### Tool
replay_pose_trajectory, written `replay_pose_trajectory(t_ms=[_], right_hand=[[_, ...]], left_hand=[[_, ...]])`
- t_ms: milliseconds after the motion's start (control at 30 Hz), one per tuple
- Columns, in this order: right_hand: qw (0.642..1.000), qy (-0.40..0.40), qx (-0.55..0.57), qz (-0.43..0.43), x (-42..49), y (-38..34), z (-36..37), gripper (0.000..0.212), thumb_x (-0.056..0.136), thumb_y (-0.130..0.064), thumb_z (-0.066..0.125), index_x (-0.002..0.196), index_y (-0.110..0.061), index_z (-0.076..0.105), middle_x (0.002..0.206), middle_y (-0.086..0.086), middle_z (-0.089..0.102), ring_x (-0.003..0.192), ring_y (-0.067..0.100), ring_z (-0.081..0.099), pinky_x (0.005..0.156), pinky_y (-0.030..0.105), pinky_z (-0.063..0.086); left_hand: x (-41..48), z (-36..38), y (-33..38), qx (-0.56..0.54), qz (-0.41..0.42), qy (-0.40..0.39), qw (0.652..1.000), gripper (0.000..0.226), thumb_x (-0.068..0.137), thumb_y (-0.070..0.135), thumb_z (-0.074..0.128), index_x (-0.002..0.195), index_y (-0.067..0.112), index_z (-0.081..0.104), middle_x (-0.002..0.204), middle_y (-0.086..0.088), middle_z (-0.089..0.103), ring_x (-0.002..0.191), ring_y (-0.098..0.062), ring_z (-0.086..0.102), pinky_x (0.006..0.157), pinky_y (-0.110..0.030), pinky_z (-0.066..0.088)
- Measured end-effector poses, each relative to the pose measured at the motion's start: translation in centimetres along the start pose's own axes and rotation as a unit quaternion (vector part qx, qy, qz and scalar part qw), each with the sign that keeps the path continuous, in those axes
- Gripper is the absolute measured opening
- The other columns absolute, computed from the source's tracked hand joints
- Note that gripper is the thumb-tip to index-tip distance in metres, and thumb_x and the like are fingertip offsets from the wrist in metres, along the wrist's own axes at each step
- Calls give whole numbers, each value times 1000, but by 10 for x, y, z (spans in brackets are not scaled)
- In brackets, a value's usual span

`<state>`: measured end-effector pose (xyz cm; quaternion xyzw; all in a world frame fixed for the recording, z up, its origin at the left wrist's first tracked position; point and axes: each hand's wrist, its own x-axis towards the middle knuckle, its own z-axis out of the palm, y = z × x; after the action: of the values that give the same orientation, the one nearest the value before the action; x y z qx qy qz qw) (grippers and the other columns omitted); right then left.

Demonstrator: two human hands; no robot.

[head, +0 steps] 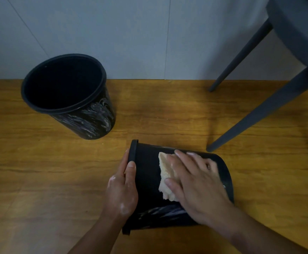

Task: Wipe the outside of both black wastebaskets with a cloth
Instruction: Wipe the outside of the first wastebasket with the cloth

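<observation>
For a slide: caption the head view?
Left hand grips the tipped black wastebasket by its rim; right hand presses a beige cloth onto it.

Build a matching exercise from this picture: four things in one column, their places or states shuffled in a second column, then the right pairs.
Things
1. upright black plastic wastebasket
2. tipped black plastic wastebasket
3. beige terry cloth
4. left hand

Places or states
A. grips a wastebasket's rim
B. pressed flat under the right hand
C. stands near the wall, white streaks on its side
D. lies on its side on the wooden floor, mouth to the left

Pairs: 1-C, 2-D, 3-B, 4-A
</observation>
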<state>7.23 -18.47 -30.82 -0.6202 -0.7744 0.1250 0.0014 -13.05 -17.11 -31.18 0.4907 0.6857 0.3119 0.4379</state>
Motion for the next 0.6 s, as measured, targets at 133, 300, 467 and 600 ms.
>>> replay_pose_trajectory(t_ms=[133,300,467,600], right_hand=[[999,40,-27,-2,-3,13,-3,54,103,-56,28,146,-29,48,151,-3,50,132,21,48,99,48,42],[997,49,31,-42,10,-21,28,57,108,-46,22,158,-19,30,164,0,33,152,19,26,123,48,18],[992,64,38,-107,26,-55,33,59,108,-45,28,159,-15,25,166,5,27,154,23,19,125,51,14],[994,40,-6,-98,9,-20,35,64,107,-51,27,160,-16,23,168,4,21,156,21,15,126,47,7]], left_hand=[[0,0,-1,1,-6,4,1000,45,103,50,31,148,51,34,91,37,64,87,23,58,80,-16,46],[1,2,-3,28,-6,14,999,47,103,49,29,150,48,36,105,19,69,83,17,60,72,-11,45],[-2,0,-2,27,-2,12,1000,38,106,39,31,140,50,43,79,26,71,77,14,66,62,-5,47],[-4,0,-5,35,0,23,999,47,103,46,31,149,41,42,112,6,72,95,-5,67,78,-27,51]])
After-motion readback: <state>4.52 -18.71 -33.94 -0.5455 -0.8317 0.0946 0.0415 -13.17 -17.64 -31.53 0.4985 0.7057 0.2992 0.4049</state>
